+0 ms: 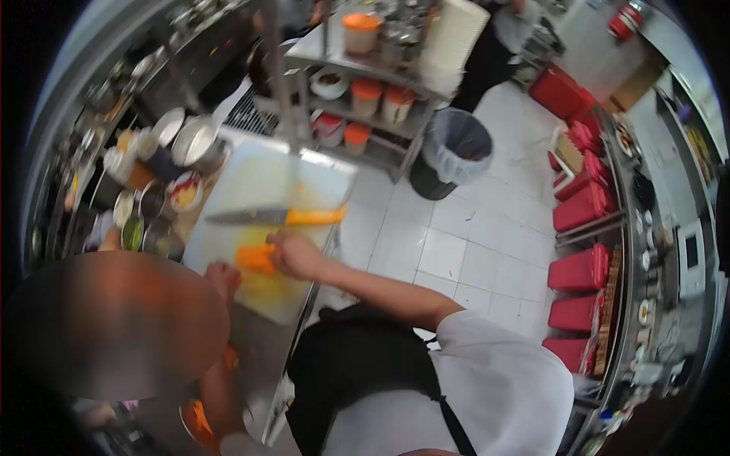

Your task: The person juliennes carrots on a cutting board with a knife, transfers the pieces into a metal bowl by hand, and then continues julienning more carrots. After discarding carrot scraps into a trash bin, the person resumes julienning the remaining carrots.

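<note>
Orange pieces (255,259): on board (245,173), between left hand (223,279) and right hand (298,256) | Right: fingers curled against pieces—pinch cannot be told | Left: curled, grip unclear; placement apparently confines pieces | Knife (276,217): flat, beyond—likely leaving both free

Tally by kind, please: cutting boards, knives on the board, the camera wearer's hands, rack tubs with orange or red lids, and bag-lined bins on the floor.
Cutting board: 1
Knife: 1
Wearer's left hand and right hand: 2
Lidded tubs: 5
Bag-lined bin: 1
Total: 10
</note>
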### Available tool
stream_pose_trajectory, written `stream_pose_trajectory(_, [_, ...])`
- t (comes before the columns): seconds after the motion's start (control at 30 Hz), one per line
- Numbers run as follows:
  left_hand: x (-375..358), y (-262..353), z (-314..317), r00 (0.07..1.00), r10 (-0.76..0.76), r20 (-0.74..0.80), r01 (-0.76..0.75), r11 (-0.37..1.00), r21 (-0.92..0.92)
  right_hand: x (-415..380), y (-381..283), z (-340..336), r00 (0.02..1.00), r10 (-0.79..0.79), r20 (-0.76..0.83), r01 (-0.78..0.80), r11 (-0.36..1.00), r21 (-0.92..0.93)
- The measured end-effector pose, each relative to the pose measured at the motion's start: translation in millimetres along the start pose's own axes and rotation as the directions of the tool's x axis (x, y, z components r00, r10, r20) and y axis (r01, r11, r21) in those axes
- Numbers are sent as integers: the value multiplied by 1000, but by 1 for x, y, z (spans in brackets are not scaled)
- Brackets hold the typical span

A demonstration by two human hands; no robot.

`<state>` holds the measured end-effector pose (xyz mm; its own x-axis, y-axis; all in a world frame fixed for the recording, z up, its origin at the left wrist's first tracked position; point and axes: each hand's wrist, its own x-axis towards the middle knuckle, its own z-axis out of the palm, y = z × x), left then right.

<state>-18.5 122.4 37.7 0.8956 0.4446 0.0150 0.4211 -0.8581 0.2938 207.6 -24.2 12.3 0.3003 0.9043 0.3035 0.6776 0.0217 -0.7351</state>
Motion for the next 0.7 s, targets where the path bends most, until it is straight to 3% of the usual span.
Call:
stream_pose_trajectory(0.03, [4,-14,11,1000,2,-1,-2,1000,28,0,11,19,995,-48,-91,48,999,-3])
stream_pose_trajectory(0.07, [10,-4,5,982,-184,32,186,978,-99,-1,14,23,995,-43,-93,40,998,-43])
stream_pose_trajectory(0.1, [13,-14,12,997,-73,2,72,992,101,5,11,16,995,46,88,-39,996,-76])
stream_pose_trajectory(0.13, [17,2,-4,995,-91,27,87,988,128,3,12,19,996,44,73,-34,989,-145])
stream_pose_trajectory(0.17, [19,7,-12,1000,-17,5,17,993,119,4,-4,10,997,70,11,-68,983,-170])
stream_pose_trajectory(0.23, [26,7,-17,999,-30,19,28,997,77,7,-6,9,999,46,20,-43,991,-129])
stream_pose_trajectory(0.5, [51,4,-16,989,-19,149,21,1000,-13,13,-10,10,973,177,147,-151,973,-176])
stream_pose_trajectory(0.6, [52,0,-9,995,60,84,-53,995,-83,15,-12,5,961,228,153,-194,958,-209])
stream_pose_trajectory(0.7, [42,-12,33,969,187,-161,-213,964,-161,6,-17,2,952,246,182,-187,938,-292])
